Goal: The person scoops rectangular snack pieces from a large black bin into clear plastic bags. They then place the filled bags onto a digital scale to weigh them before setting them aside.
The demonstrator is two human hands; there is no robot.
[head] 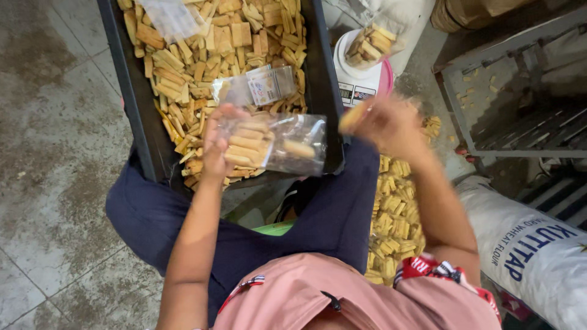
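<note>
My left hand holds a clear plastic bag partly filled with tan biscuit sticks, its mouth facing right. My right hand, blurred, pinches one biscuit stick just right of the bag. Both hands hover over the near end of a long black tray heaped with loose biscuit sticks, which rests on my lap. A second packed bag with a label lies on the heap behind my left hand.
A white and pink digital scale with a filled bag on it stands right of the tray. Several packed biscuit bags pile by my right leg. A white flour sack lies at right, a metal rack behind it.
</note>
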